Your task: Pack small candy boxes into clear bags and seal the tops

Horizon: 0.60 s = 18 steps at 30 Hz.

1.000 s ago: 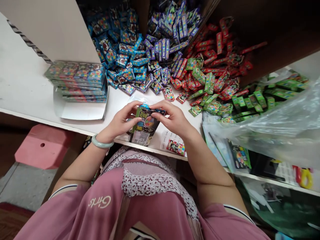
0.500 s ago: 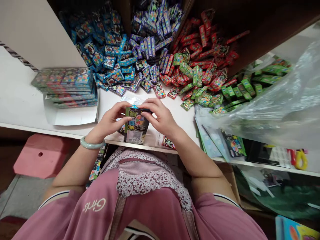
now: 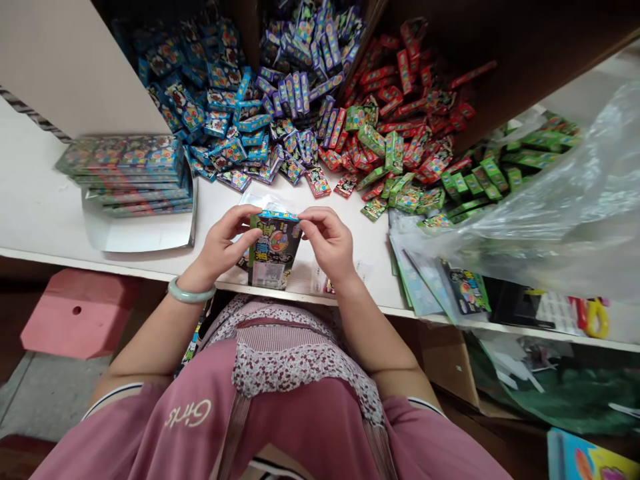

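Dark printed box (image 3: 275,250): one, upright at the front edge of the white table (image 3: 373,257), blue strip along its top.

Left hand (image 3: 227,243): closed on the box's upper left corner, thumb on the front face.

Right hand (image 3: 327,243): fingertips at the upper right corner; whether pinching or only pressing, cannot tell.

Beyond the box: heaps of small packets, blue (image 3: 230,150), purple (image 3: 297,93), red (image 3: 385,90) and green (image 3: 395,153).

Left: stacked packs (image 3: 125,160) in a white tray (image 3: 150,237); pink stool (image 3: 80,313) below.

Right: clear plastic bag (image 3: 560,227), crumpled over part of the table; yellow handle (image 3: 597,319) nearby.

Obstruction: right wrist, mostly covering a small red packet (image 3: 329,286) at the edge.

Changes since half a second ago: right fingers drawn outward from the box's top to its corner; more blue strip exposed; red packet more hidden; box position unchanged.
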Tool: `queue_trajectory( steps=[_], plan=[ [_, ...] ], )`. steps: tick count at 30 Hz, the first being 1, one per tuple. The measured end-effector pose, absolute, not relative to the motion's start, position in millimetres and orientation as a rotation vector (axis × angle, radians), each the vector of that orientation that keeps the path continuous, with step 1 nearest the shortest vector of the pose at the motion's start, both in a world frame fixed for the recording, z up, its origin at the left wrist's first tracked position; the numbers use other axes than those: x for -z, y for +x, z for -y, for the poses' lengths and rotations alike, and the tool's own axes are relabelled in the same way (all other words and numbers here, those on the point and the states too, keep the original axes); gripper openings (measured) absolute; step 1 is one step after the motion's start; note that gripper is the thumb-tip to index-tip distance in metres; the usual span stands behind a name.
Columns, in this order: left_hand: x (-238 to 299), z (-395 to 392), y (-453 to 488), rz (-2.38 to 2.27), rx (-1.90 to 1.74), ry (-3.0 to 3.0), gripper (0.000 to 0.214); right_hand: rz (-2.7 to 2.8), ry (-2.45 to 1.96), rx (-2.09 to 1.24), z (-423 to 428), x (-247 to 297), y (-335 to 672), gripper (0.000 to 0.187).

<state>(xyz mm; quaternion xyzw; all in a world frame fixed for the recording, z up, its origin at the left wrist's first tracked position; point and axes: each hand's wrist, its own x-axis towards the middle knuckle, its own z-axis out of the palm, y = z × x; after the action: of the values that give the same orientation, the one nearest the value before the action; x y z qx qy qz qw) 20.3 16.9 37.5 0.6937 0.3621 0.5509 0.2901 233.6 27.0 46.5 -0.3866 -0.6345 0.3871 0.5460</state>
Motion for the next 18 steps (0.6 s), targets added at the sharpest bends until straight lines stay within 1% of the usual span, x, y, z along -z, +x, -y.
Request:
queue_trajectory(
  steps=[2, 4, 6, 9, 10, 12, 13, 16, 18],
  plan=[
    [-40.8, -19.8, 27.7, -0.986, -1.581, 1.816, 0.018, 1.565, -0.903, -0.926, -30.9, -52.0, 237.5, 0.007],
    [-44.2, -23.0, 35.2, -0.994, -1.653, 1.757, 0.012, 1.59, -0.906, -0.922, -34.2, -55.8, 239.7, 0.007],
    [-46.3, -25.2, 40.9, -0.988, -1.686, 1.675, 0.014, 1.568, -0.921, -0.961, -36.4, -57.6, 240.0, 0.009],
    [-46.8, -26.1, 43.3, -0.972, -1.718, 1.551, 0.013, 1.545, -0.928, -1.032, -37.4, -59.1, 239.1, 0.02],
    [-46.9, -26.0, 42.3, -0.954, -1.724, 1.527, 0.014, 1.571, -0.924, -1.022, -37.0, -60.0, 239.2, 0.02],
    [-48.4, -25.9, 37.7, -0.924, -1.702, 1.547, 0.02, 1.641, -0.893, -0.97, -35.5, -62.7, 240.1, 0.009],
    [-49.9, -25.9, 34.7, -0.915, -1.672, 1.598, 0.02, 1.672, -0.867, -0.954, -34.4, -64.4, 240.8, 0.004],
    [-57.1, -25.6, 26.6, -0.888, -1.565, 1.786, 0.011, 1.705, -0.81, -0.987, -30.9, -70.2, 242.2, 0.01],
    [-62.9, -24.8, 25.0, -0.873, -1.535, 1.824, 0.013, 1.691, -0.845, -1.006, -29.2, -73.9, 241.1, 0.013]
  ],
)
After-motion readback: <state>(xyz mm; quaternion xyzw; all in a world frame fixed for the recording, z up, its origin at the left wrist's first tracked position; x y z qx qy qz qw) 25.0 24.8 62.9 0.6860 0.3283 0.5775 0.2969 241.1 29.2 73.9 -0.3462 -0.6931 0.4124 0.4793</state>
